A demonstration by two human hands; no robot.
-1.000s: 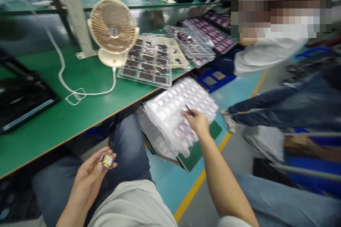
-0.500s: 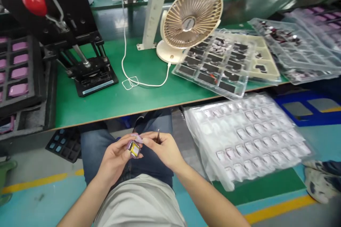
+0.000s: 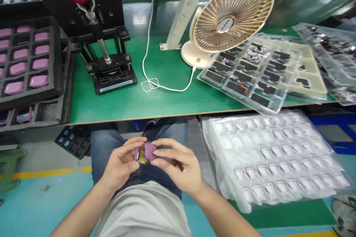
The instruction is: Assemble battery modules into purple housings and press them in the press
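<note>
Above my lap, my left hand (image 3: 122, 164) is closed on a small purple device case (image 3: 142, 155), its inside exposed with a yellow part showing. My right hand (image 3: 178, 163) pinches a purple cover (image 3: 150, 150) at the case's right edge. The cover is tilted and overlaps part of the opening; whether the two are joined I cannot tell. Something dark and thin (image 3: 178, 166), partly hidden, is tucked in the palm under my right fingers.
A black hand press (image 3: 111, 66) with a red handle stands on the green bench (image 3: 116, 109). Foam trays (image 3: 59, 77) with purple cases are on the left. A fan (image 3: 226, 24), a white cable (image 3: 172, 89) and clear part trays (image 3: 247, 98) sit to the right. A bagged tray (image 3: 258, 140) lies below.
The purple cover has turned so its broad face shows, and it lies closer over the case. My right fingers have shifted around it. The camera view has swung left.
</note>
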